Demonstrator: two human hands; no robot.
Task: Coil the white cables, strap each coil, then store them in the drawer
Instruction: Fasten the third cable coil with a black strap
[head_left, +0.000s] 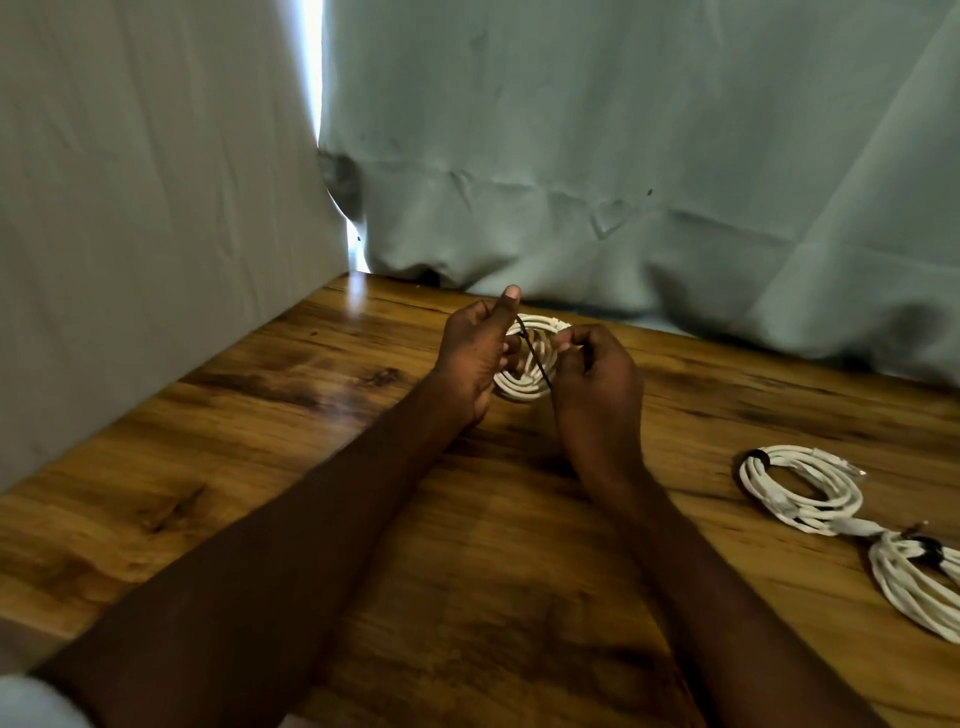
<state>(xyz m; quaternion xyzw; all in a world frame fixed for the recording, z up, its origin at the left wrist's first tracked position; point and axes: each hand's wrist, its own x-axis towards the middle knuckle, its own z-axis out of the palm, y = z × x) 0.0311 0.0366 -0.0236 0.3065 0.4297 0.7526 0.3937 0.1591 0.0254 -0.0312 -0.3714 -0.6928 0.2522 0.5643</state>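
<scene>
Three coils of white round cable (524, 364) on the wooden table (260, 467) — one held up between two bare hands (475, 353), two lying flat off to the right (800, 488). Thin black straps (535, 358): three that I can make out, one per coil. Two pale grey fabric sheets (623, 156) hang behind — that's everything.

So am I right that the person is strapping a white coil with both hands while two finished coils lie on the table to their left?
Not quite: the two finished coils lie to the person's right, as the head view shows. The rest holds: both the left hand and right hand work a black strap on the white coil.
</scene>
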